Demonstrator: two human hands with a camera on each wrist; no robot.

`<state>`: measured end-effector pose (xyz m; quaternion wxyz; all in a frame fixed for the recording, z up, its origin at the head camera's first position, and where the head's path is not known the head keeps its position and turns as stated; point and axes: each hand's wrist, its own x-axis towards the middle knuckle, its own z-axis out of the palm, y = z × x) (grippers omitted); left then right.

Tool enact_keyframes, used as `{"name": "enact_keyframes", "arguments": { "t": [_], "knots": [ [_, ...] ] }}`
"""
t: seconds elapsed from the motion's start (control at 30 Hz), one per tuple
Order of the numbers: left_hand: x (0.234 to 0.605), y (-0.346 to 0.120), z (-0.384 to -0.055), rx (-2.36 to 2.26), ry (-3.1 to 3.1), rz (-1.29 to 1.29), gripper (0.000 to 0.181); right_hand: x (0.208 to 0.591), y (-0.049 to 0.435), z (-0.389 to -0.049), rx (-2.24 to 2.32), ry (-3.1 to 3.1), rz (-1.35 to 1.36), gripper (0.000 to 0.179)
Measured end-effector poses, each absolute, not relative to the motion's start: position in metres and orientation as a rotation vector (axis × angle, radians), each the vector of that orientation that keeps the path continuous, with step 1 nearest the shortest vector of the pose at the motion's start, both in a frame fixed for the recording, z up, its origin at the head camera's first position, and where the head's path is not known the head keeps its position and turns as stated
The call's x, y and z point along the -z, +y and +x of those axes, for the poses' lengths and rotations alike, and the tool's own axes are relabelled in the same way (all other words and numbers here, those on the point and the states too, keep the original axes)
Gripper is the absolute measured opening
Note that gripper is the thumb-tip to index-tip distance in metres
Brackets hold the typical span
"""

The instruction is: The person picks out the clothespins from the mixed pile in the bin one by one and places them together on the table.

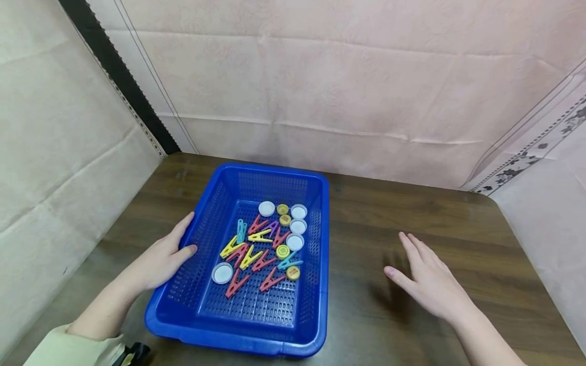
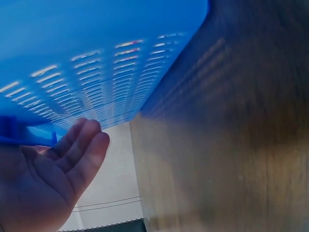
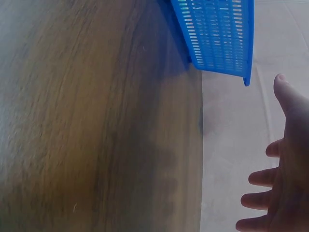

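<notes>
A blue plastic basket [image 1: 238,345] with slotted walls stands on the table. My left hand [image 1: 157,262] grips its left rim, thumb over the edge and fingers along the outside; the left wrist view has those fingers [image 2: 89,154] against the slotted wall [image 2: 120,29]. Inside lie red clothespins [image 1: 234,285], yellow clothespins [image 1: 249,258], light blue clothespins [image 1: 288,261] and a purple one [image 1: 273,227]. Among them are round white caps [image 1: 222,273] and smaller yellow caps [image 1: 293,273]. To the right of the basket, my right hand [image 1: 430,282] hovers over the table with fingers extended, holding nothing.
The brown wood-grain table [image 1: 361,305] carries the basket left of its middle. Pale cloth [image 1: 320,86] hangs behind the table and along both sides. A dark strip [image 1: 123,76] runs down the cloth at the back left corner.
</notes>
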<state>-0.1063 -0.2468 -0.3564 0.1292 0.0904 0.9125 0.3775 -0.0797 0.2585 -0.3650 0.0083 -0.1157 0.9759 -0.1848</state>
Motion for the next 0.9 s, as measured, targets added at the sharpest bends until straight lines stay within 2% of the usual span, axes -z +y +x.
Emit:
{"name": "enact_keyframes", "arguments": {
  "t": [0.9],
  "knots": [
    [0.363, -0.247, -0.105, -1.285, 2.605, 0.197, 0.068, 0.377, 0.231, -0.086, 0.628, 3.003, -0.448, 0.081]
  ]
}}
